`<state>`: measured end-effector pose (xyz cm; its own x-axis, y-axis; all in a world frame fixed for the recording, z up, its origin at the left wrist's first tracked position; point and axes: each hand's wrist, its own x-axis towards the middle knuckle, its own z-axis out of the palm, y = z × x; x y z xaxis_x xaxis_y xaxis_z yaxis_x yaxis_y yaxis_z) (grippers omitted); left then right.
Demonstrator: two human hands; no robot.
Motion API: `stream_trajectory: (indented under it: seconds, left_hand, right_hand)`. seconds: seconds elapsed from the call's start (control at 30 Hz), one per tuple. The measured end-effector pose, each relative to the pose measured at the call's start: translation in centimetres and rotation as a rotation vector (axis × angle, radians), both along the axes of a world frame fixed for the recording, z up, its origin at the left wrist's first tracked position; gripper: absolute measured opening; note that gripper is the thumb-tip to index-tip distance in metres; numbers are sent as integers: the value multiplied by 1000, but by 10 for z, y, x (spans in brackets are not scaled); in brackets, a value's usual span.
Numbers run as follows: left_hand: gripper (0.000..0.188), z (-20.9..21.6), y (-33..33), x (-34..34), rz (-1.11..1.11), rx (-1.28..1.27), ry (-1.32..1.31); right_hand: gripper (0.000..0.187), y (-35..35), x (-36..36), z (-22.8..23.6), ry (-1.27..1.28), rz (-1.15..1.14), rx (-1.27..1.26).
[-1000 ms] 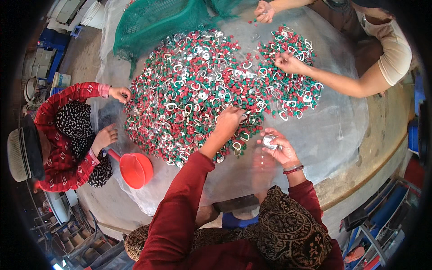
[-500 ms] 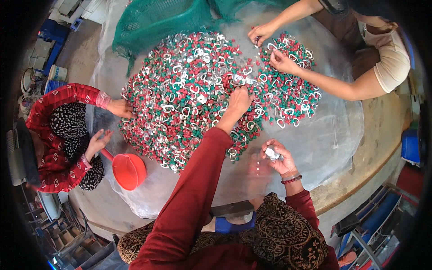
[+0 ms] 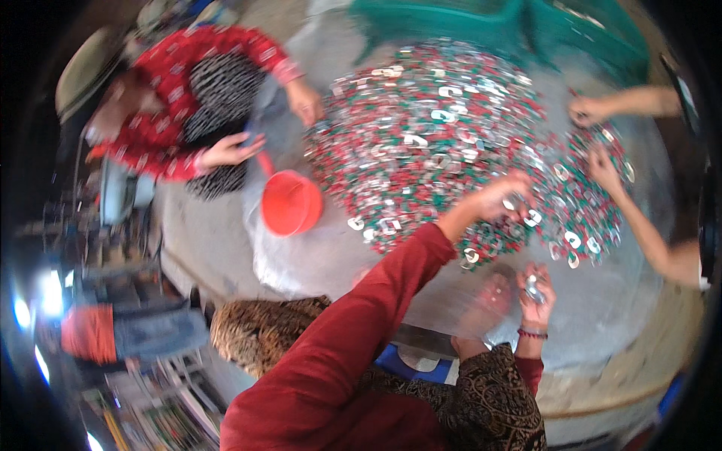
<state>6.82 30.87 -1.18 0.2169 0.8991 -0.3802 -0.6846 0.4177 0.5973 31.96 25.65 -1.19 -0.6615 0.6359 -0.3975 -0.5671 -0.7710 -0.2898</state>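
Observation:
Motion blurs the picture. My left hand point(image 3: 500, 198) is over the right part of a big pile of small red, green and white pieces point(image 3: 421, 135). A shiny whitish piece point(image 3: 514, 201) shows at its curled fingers, its kind too blurred to tell. Nearer to me, above the clear plastic sheet, my right hand point(image 3: 543, 289) is palm up, fingers curled round shiny silvery-white pieces point(image 3: 535, 289). White ring-shaped pieces point(image 3: 415, 140) lie scattered across the pile.
At left a co-worker in a red patterned sleeve point(image 3: 226, 45) has one hand at the pile's edge. An orange-red bucket point(image 3: 292, 203) stands nearby. Another co-worker's hands point(image 3: 602, 167) are at a smaller pile point(image 3: 587, 218) on the right. Green netting point(image 3: 451, 19) lies behind, clear plastic sheet point(image 3: 338, 263) beneath.
The view has swung to the left, so the scene sits further right and is blurred. My left hand has come back a little from the pile; my right hand still holds its silvery pieces.

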Motion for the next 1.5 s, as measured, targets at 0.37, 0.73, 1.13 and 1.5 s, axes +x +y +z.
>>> stream_trajectory:
  seconds: [0.37,0.73,1.13,1.5]
  left_hand:
    - [13,-48,-34,24,-287,477,2018]
    - [18,18,-85,129,155,664,1657]
    - [28,31,-88,58,31,872,1580]
    - [20,-17,-95,-18,32,556,1992]
  right_hand:
    - [44,-7,2,-22,93,-57,-139]
    - [39,-17,6,-45,-110,-148,-333]
    - [27,-16,-20,-48,65,36,-389]
    - [39,-23,-20,-15,-3,53,-288]
